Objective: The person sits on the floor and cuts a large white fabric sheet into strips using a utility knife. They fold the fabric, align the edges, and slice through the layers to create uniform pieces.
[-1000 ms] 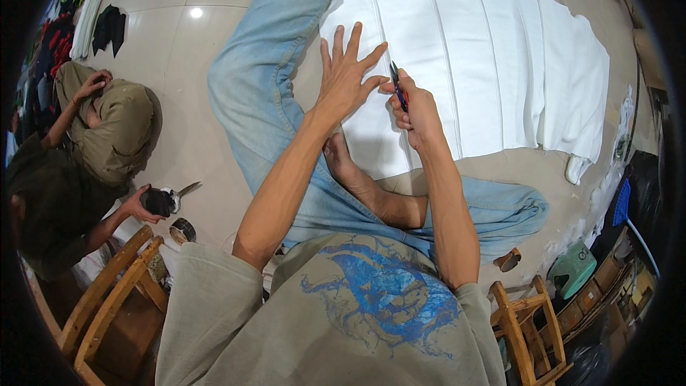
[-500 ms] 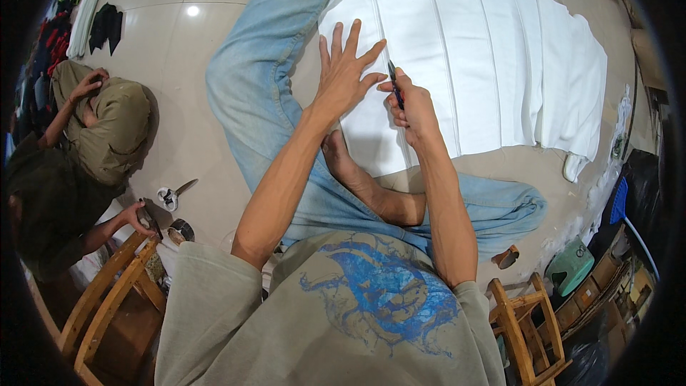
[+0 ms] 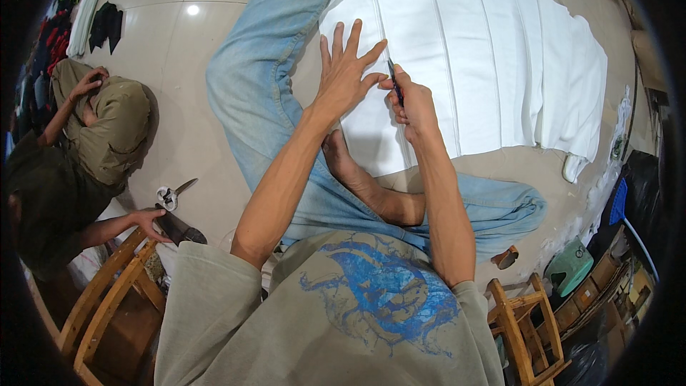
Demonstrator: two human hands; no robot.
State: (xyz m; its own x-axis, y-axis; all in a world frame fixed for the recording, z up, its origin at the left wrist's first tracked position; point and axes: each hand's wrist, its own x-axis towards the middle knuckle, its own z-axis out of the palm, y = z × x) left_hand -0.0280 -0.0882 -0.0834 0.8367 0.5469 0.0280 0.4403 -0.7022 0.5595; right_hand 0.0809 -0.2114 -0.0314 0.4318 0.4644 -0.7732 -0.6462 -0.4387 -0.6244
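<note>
A long white fabric piece, crossed by several seam lines, is spread on the floor in front of me. My left hand lies flat on its left part, fingers spread, the index fingertip beside a seam. Close to its thumb, my right hand is closed around dark, pointed thread snips. Their slim tip points away from me along the same seam, and my fingers cover most of the handle. My bare foot rests near the fabric's near left edge.
At left sits another person, one hand at a dark object. White-handled scissors lie on the floor there. Wooden stools flank me. A green plastic stool, cardboard and a blue brush are at right.
My hands stay almost in place; the snips' tip looks narrower than before. The other person's lower hand has moved right, with the dark object now reaching farther out beside it.
</note>
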